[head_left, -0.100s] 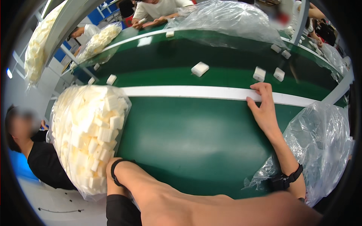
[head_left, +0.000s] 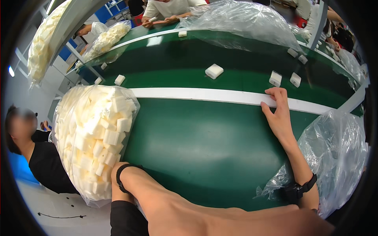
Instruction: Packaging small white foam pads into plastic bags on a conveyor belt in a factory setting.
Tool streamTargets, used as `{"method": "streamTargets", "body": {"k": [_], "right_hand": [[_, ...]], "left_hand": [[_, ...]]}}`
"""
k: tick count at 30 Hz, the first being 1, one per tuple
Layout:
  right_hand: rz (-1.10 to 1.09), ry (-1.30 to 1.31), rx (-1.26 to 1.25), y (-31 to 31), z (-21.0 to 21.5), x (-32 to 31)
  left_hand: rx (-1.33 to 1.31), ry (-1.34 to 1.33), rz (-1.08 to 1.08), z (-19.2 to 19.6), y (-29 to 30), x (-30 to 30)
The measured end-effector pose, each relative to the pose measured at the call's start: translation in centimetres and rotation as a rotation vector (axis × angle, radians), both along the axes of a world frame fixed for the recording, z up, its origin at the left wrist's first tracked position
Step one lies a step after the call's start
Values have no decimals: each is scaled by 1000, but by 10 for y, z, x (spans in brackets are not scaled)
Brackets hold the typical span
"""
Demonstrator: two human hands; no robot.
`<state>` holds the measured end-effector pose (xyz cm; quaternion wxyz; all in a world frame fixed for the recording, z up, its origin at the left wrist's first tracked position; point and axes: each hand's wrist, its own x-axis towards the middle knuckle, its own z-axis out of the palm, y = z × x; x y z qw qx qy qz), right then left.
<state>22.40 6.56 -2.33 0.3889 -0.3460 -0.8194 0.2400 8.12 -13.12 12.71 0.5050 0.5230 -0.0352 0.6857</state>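
My right hand (head_left: pixel 278 107) rests at the white rail (head_left: pixel 197 93), fingers curved and spread apart, with nothing between them. Just beyond its fingertips, on the green belt, lie a white block (head_left: pixel 275 78) and a second white block (head_left: pixel 295 80). A black watch is on my right forearm. At the lower left is my left hand (head_left: pixel 119 170), past a black wristband. It is bent down beside a large clear bag (head_left: pixel 94 137) full of cream-white blocks; its fingers are hidden. Between my arms lies a smooth green tabletop (head_left: pixel 197 137).
Crumpled clear plastic (head_left: pixel 334 157) lies to the right, beside my forearm. More white blocks, one of them mid-belt (head_left: pixel 214 71), sit beyond the rail. Across the belt is a big clear plastic bag (head_left: pixel 240 23), with several people working around. A person in black (head_left: pixel 51 167) is at left.
The whole view has shifted slightly, so things appear a little further right. My right hand stays at the rail in much the same pose.
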Motion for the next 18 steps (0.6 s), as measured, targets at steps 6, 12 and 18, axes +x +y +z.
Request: {"method": "streamTargets", "body": {"k": [6, 12, 18], "right_hand": [[-3, 23, -31, -5, 7, -3], [46, -7, 18, -1, -7, -18], [32, -4, 41, 11, -12, -1]], "left_hand": [[8, -290, -186, 5, -23, -1], [-18, -557, -309, 13, -22, -12], [-80, -784, -342, 25, -26, -35]]}}
